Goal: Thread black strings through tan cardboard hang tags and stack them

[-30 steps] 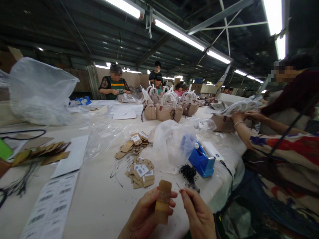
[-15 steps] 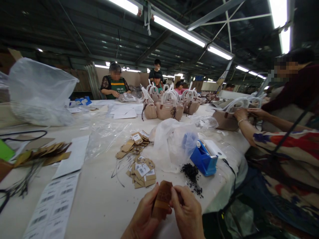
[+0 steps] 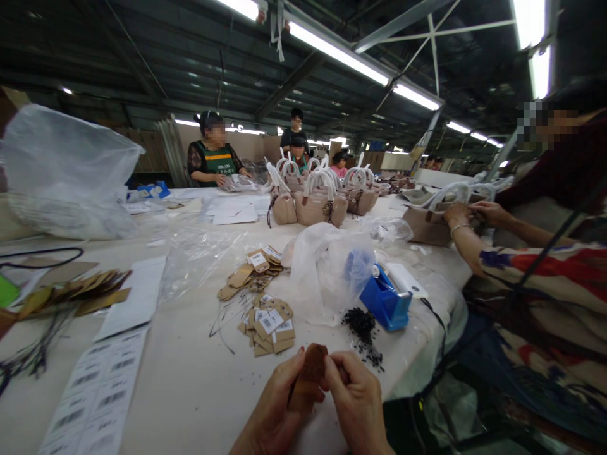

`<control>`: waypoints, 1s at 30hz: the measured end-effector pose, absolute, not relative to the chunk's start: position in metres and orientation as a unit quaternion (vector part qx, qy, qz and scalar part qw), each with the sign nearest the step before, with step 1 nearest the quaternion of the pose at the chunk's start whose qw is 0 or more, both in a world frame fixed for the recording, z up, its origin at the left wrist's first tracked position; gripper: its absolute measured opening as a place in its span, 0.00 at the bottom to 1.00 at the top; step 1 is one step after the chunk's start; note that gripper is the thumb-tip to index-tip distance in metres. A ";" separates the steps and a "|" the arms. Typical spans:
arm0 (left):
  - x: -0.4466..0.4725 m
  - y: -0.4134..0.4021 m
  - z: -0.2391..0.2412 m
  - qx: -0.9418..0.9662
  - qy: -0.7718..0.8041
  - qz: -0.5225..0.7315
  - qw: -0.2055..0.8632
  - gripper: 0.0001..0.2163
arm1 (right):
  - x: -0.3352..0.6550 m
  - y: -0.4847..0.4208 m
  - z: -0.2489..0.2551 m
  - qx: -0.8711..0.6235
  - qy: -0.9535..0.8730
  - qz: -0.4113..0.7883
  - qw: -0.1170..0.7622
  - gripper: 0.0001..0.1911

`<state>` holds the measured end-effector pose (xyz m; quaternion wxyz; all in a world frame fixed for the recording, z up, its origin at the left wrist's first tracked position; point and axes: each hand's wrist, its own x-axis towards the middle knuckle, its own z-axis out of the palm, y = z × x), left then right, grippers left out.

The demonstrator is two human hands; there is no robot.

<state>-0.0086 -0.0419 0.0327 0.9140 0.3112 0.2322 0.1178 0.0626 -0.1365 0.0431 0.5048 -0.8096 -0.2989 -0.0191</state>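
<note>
At the near edge of the table, my left hand [image 3: 275, 399] is closed around brown cardboard hang tags [image 3: 310, 373], held upright in a small stack. My right hand [image 3: 356, 395] pinches the right edge of these tags between thumb and fingers; whether it also holds a string is hidden. Just beyond lies a pile of tan hang tags [image 3: 271, 323] with white barcode stickers. Another heap of tags [image 3: 246, 273] with dark strings sits behind it. To the right of them is a scatter of small black fasteners [image 3: 361, 327].
A blue tape dispenser [image 3: 386, 300] stands beside a crumpled plastic bag [image 3: 322, 272]. Barcode label sheets [image 3: 97, 392] and more strung tags [image 3: 80, 292] lie left. Handbags [image 3: 320, 205] with wrapped handles stand farther back. A co-worker's hands [image 3: 467, 218] touch a bag at right.
My hands stay nearly in place, and the tags have tilted slightly, so their print shows less. The whole view has shifted a little. A person across the table has turned their head.
</note>
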 end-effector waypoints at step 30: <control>-0.007 -0.045 0.045 0.527 0.246 0.135 0.802 0.22 | 0.067 -0.140 0.051 -0.720 -0.192 0.121 0.656 0.13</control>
